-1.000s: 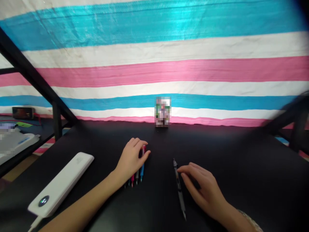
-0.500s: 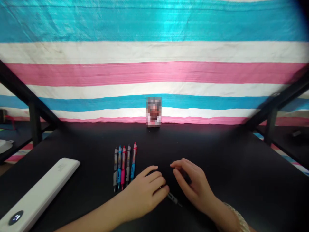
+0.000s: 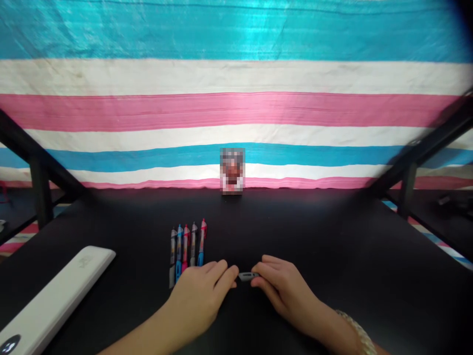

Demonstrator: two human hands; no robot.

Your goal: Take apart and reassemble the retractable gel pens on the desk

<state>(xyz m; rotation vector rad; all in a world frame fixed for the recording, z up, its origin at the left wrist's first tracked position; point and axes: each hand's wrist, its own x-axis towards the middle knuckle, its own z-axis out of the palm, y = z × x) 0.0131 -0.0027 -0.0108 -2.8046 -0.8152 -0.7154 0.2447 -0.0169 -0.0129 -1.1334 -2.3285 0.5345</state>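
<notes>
A dark pen (image 3: pixel 248 276) lies crosswise between my two hands, just above the black table (image 3: pixel 332 256). My left hand (image 3: pixel 201 301) pinches its left end with closed fingers. My right hand (image 3: pixel 283 291) grips the right end, fingers curled round it. Only a short grey stretch of the pen shows between the fingertips. Just left of my left hand, several coloured pens (image 3: pixel 186 249) lie side by side in a row, pointing away from me.
A white power bank (image 3: pixel 55 298) lies at the table's left front. A small card (image 3: pixel 232 170) stands upright at the far edge against a striped cloth (image 3: pixel 236 98). Black frame bars (image 3: pixel 37 167) slope down at both sides.
My left hand left the row of coloured pens and came over to the dark pen. Both hands then took hold of it and turned it crosswise.
</notes>
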